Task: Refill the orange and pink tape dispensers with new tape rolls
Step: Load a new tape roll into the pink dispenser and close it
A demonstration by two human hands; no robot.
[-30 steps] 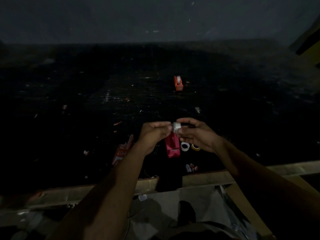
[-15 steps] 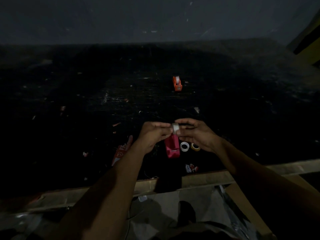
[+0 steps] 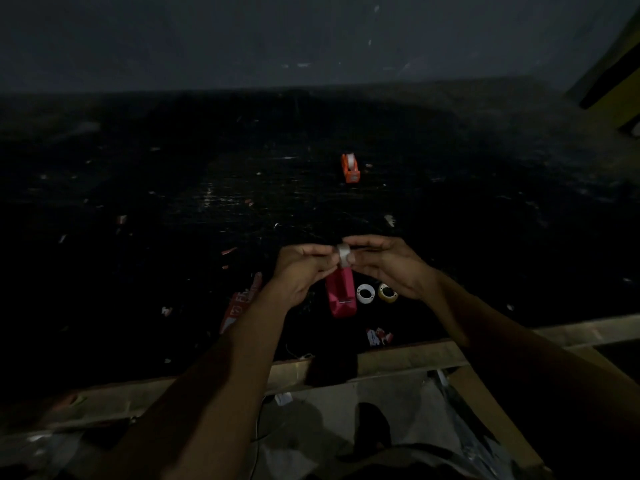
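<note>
Tape roll, small, pale grey: held above the dark tabletop, between my two hands, just over the far end of the pink dispenser.

Head view, item by item.

Left hand: grip closed, fingertips pinched on the left side of the tape roll.

Right hand: grip closed around the right side of the same roll, thumb under, fingers over the top.

Pink dispenser: lying on the tabletop near its near edge, directly below my hands, long axis running away from me.

White ring: flat on the tabletop, just beside the pink dispenser on its right.

Yellowish ring: touching or nearly touching the white ring, partly under my right hand.

Orange dispenser: upright near the tabletop's centre, well apart from everything else, a pale roll seated in it.

Red printed wrapper: flat on the tabletop, beside my left forearm.

Torn red-and-white scraps: close to the near edge.
</note>
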